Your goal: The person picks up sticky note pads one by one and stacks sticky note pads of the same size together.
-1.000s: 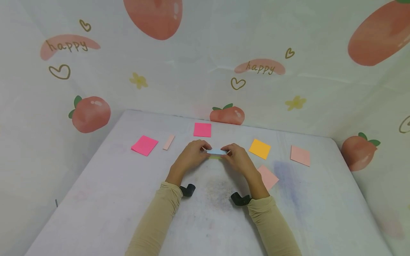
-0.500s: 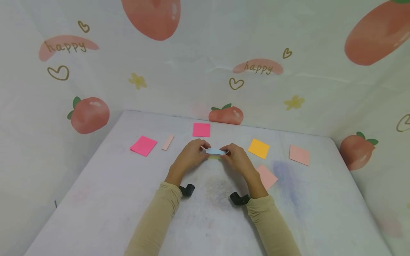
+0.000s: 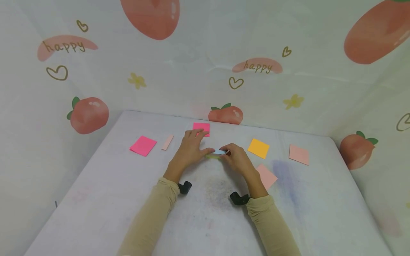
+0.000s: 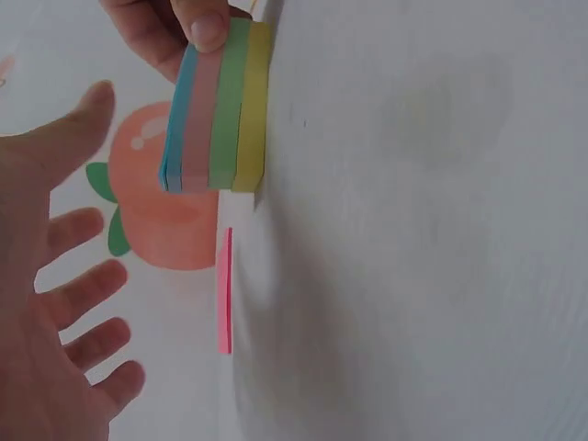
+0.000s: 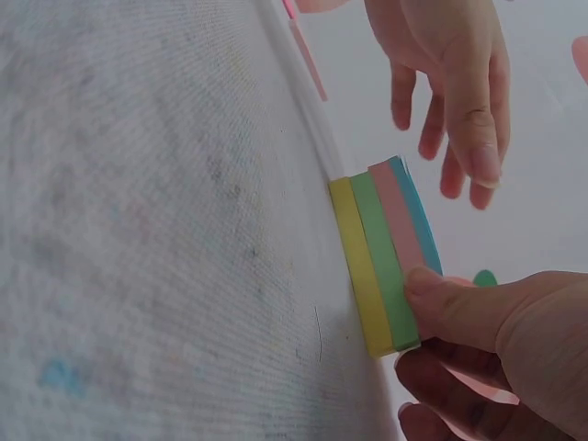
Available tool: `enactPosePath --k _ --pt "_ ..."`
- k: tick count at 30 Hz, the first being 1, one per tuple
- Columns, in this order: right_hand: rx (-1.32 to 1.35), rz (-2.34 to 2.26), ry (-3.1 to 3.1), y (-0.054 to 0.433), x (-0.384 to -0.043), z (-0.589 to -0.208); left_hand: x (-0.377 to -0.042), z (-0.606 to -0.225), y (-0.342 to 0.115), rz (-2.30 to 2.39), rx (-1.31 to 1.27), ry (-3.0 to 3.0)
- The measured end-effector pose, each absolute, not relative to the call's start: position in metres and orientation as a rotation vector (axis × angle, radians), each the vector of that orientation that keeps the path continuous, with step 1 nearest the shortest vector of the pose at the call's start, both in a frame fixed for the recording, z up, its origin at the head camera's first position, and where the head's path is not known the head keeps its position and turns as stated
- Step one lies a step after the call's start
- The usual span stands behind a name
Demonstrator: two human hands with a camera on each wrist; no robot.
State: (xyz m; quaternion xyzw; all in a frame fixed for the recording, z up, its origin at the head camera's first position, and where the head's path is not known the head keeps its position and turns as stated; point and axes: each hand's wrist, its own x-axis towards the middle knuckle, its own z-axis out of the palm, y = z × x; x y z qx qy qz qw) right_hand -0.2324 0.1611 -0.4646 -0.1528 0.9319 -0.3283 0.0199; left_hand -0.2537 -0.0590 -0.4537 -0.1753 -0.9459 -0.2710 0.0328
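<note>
A small block of stacked sticky note strips [image 5: 372, 248] in yellow, green, pink and blue stands on the table, blue uppermost in the head view. My right hand [image 3: 238, 158] grips its right end between thumb and fingers. Off the block's other end, my left hand [image 3: 190, 147] has its fingers spread with nothing in them. The left wrist view shows a gap between the left thumb [image 4: 87, 115] and the strips. In the head view, the left fingers overlap a bright pink square sticky pad [image 3: 201, 126] at the back.
Another bright pink pad [image 3: 143, 145] and a narrow pale pink strip [image 3: 167, 142] lie to the left. On the right are an orange pad [image 3: 258, 148] and two pale pink pads [image 3: 299, 154]. A patterned cloth wall [image 3: 185, 78] rises behind the table.
My left hand has let go of the block's left end, its fingers opening and moving up and left. The right hand keeps its grip in nearly the same place.
</note>
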Motion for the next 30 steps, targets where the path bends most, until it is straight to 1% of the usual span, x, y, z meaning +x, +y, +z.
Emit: enactPosePath --k 13,30 --pt "-0.438 -1.005 2.883 0.161 -0.233 -0.465 -0.261 -0.449 -0.069 -0.458 -0.516 -2.959" --pt "-0.441 -1.036 2.875 0.160 -0.231 -0.464 -0.267 -0.444 -0.096 -0.332 -0.435 -3.017"
